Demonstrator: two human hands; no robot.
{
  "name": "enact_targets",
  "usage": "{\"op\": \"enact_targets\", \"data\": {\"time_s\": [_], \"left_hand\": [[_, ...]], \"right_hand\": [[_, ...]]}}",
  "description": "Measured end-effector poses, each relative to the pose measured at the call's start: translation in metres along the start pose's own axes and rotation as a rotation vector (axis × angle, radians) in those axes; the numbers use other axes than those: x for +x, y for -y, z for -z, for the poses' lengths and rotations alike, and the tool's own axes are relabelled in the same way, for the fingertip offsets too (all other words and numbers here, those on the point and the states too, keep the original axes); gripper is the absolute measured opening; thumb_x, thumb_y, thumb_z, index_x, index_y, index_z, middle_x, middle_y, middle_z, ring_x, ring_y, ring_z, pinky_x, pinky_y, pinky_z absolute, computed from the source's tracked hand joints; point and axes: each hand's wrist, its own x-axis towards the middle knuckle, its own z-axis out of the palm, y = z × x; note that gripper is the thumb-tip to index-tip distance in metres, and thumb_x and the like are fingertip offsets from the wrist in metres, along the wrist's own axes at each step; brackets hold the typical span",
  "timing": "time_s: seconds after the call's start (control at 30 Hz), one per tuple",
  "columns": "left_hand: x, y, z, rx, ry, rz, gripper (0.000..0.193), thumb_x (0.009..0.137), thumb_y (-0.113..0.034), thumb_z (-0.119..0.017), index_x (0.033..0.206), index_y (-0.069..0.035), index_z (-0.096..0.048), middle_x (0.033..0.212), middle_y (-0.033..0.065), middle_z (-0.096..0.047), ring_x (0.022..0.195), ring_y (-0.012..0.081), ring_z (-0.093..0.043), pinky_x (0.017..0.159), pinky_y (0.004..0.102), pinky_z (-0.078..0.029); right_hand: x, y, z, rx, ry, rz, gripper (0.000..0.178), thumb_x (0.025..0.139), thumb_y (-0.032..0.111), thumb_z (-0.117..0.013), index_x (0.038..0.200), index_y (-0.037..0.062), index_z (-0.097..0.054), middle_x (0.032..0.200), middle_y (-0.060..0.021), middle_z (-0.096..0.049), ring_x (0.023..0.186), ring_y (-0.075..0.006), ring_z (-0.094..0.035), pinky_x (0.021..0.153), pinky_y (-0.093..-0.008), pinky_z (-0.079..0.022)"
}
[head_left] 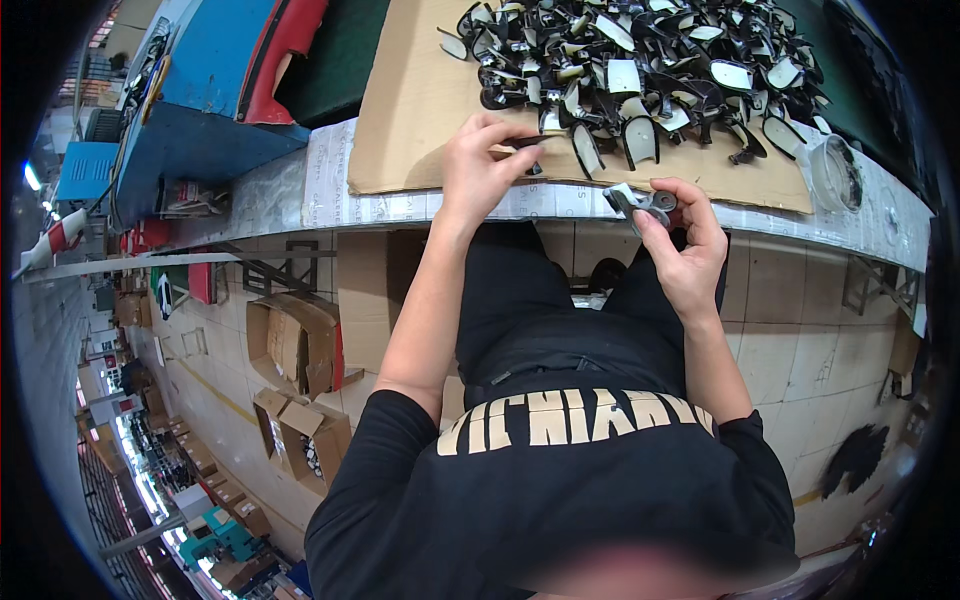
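Observation:
A large pile of small, glossy black curved pieces (640, 137) with cream-white faces lies on a sheet of cardboard (410, 120) on the bench. At the near edge of that pile, my left hand (478, 170) pinches a thin dark piece (522, 143) between thumb and fingers. Its exact kind is hard to make out. My right hand (692, 240), just beyond the bench edge on my side, grips a small grey metal tool (628, 205) with a round part beside the fingers. Something white shows at its tip. The two hands are apart.
A clear round tub or tape roll (835, 172) stands at the cardboard's right. To the left is a blue metal cabinet (205, 60) with a red panel (285, 60). Below the bench at left, open cardboard boxes (295, 340) sit on the tiled floor.

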Motion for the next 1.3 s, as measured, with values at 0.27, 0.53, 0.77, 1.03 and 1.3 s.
{"op": "enact_targets", "data": {"time_s": [0.27,0.53,0.77,1.03,1.3], "left_hand": [[-0.062,-0.006,0.006,-1.072,-0.059,0.452,0.024,0.097,-0.008,-0.063,0.119,0.001,-0.067,0.103,0.0109,-0.073,0.089,0.0172,-0.072,0.074,0.0300,-0.062],[-0.088,-0.033,-0.014,-1.117,-0.078,0.351,0.027,0.098,-0.007,-0.061,0.124,0.001,-0.065,0.106,0.0102,-0.073,0.092,0.0153,-0.071,0.076,0.0284,-0.061],[-0.088,-0.031,-0.015,-1.154,-0.134,0.335,0.023,0.096,-0.005,-0.063,0.118,0.001,-0.068,0.108,0.0120,-0.073,0.093,0.0169,-0.071,0.080,0.0319,-0.062],[-0.089,-0.037,-0.014,-1.103,-0.147,0.349,0.025,0.095,-0.004,-0.064,0.118,0.001,-0.068,0.102,0.0112,-0.074,0.086,0.0152,-0.072,0.074,0.0262,-0.061],[-0.098,-0.041,-0.017,-0.983,-0.114,0.308,0.024,0.094,-0.005,-0.066,0.117,0.002,-0.070,0.103,0.0119,-0.074,0.087,0.0156,-0.072,0.075,0.0305,-0.063]], "right_hand": [[0.006,0.010,-0.024,0.202,0.033,-0.022,0.037,0.083,0.000,-0.075,0.117,0.0032,-0.064,0.089,-0.0015,-0.063,0.074,-0.0073,-0.057,0.068,-0.0220,-0.048],[0.005,0.018,-0.033,-0.076,0.056,0.277,0.038,0.077,-0.002,-0.078,0.113,0.0030,-0.066,0.098,-0.0066,-0.069,0.078,-0.0141,-0.063,0.067,-0.0268,-0.050],[-0.003,0.026,-0.033,0.053,0.126,0.205,0.036,0.077,-0.001,-0.078,0.111,0.0029,-0.066,0.097,-0.0070,-0.069,0.076,-0.0111,-0.063,0.066,-0.0245,-0.050],[-0.002,0.032,-0.022,0.063,0.107,0.197,0.036,0.077,-0.002,-0.077,0.111,0.0016,-0.066,0.094,-0.0072,-0.069,0.077,-0.0119,-0.064,0.068,-0.0251,-0.050],[0.008,0.025,-0.025,-0.094,0.046,0.297,0.036,0.078,-0.001,-0.078,0.112,0.0014,-0.066,0.093,-0.0073,-0.069,0.073,-0.0120,-0.063,0.067,-0.0252,-0.051]]}}
